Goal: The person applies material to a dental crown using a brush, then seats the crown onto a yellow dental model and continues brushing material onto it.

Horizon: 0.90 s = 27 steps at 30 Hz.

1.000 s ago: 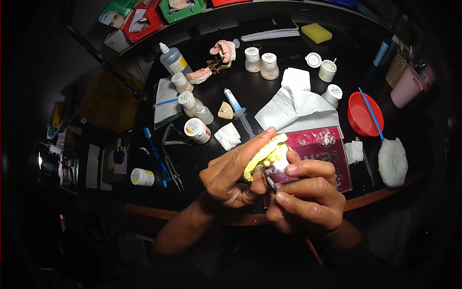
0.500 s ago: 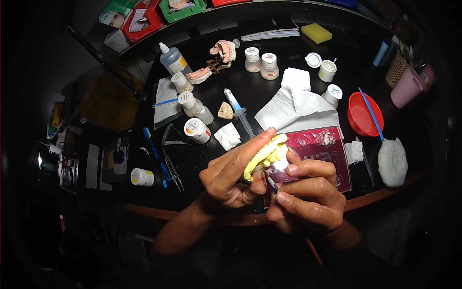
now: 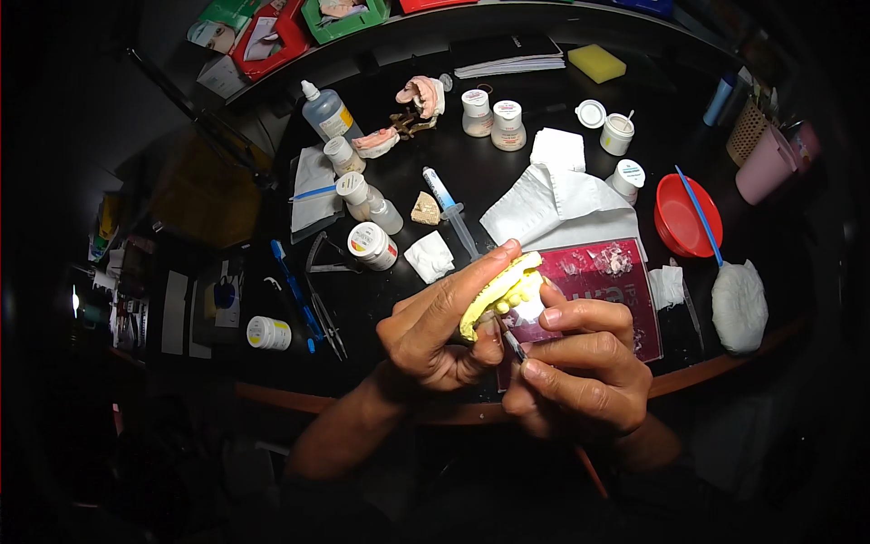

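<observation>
Left hand fingers clamp yellow plaster dental cast at frame centre — keep steady; right hand fingertips pinch thin metal instrument — use light strokes.

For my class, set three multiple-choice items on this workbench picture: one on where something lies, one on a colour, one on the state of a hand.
1. Where does the red bowl lie?
A. to the right of the dark red slab
B. at the far left edge of the table
C. in the left hand

2. What colour is the dental model held in the hands?
A. blue
B. yellow
C. black

3. What is the right hand doing?
A. lying flat and open on the table
B. gripping a thin tool at the model
C. lifting the syringe

Answers: 1 A, the bowl sits right of the slab. 2 B, the model shows yellow between the fingers. 3 B, the fingers are closed round the tool, whose tip meets the model that the left hand clasps.
</observation>
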Each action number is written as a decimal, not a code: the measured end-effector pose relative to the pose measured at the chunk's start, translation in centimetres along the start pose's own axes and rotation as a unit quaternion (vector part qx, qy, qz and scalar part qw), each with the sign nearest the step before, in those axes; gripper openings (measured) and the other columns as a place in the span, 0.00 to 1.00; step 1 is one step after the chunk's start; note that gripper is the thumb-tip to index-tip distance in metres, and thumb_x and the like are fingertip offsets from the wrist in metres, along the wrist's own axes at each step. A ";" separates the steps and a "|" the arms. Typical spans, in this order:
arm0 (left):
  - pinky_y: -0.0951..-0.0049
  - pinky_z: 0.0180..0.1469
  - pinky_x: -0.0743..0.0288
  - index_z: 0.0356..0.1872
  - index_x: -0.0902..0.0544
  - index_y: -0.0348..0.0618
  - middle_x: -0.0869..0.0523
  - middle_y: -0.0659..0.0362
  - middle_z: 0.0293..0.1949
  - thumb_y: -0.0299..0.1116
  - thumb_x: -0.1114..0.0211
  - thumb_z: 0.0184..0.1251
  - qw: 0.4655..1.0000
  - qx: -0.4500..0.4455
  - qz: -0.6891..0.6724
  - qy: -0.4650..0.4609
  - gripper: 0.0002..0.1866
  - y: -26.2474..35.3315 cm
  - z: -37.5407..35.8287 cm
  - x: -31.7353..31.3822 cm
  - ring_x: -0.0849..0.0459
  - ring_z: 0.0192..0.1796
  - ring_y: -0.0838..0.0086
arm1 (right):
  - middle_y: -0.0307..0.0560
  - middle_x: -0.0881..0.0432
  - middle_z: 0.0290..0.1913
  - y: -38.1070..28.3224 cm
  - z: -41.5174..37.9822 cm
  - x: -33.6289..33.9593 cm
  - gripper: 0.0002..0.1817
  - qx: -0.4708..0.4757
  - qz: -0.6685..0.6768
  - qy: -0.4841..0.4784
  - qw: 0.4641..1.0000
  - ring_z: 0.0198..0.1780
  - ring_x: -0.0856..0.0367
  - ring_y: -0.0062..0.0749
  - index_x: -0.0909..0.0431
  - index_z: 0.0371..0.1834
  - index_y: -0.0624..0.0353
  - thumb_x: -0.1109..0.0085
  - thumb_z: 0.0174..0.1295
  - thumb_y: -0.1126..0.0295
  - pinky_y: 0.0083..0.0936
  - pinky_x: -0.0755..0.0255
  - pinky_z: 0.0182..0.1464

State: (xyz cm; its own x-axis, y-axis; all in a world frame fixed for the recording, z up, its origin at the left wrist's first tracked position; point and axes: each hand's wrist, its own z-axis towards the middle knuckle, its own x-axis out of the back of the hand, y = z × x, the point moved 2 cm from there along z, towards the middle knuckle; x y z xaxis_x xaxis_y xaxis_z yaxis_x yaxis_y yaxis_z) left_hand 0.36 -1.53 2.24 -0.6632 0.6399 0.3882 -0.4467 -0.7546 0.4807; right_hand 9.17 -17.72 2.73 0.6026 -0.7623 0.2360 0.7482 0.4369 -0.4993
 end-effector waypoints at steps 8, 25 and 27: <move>0.64 0.58 0.12 0.62 0.22 0.14 0.11 0.32 0.56 0.31 0.45 0.83 1.000 -0.001 -0.002 -0.001 0.23 0.1 0.0 0.0 0.06 0.54 0.54 | 0.44 0.13 0.42 0.2 -0.2 0.0 0.14 -0.006 -0.024 -0.010 1.000 0.58 0.18 0.43 0.14 0.44 0.55 0.18 0.59 0.72 0.53 0.16 0.68; 0.69 0.52 0.11 0.61 0.19 0.18 0.07 0.39 0.48 0.32 0.42 0.80 0.999 0.035 0.001 0.003 0.22 0.1 -0.3 0.1 0.04 0.48 0.61 | 0.45 0.12 0.44 0.2 0.1 -0.2 0.14 0.006 -0.030 0.014 0.999 0.58 0.15 0.45 0.10 0.43 0.60 0.20 0.52 0.81 0.48 0.11 0.62; 0.70 0.51 0.11 0.61 0.19 0.18 0.06 0.40 0.47 0.33 0.41 0.80 0.999 0.045 -0.002 -0.002 0.22 0.2 -0.3 0.2 0.04 0.48 0.62 | 0.45 0.12 0.44 0.3 0.0 -0.2 0.15 0.008 -0.032 0.014 0.999 0.58 0.15 0.45 0.10 0.43 0.60 0.20 0.52 0.81 0.48 0.11 0.62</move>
State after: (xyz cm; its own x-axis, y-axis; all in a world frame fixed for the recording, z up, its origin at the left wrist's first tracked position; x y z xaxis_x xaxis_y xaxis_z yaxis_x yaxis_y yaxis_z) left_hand -0.02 -1.61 2.15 -0.6598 0.6429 0.3890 -0.3924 -0.7363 0.5513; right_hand 9.28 -17.47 2.57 0.5460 -0.8019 0.2424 0.7889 0.3949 -0.4709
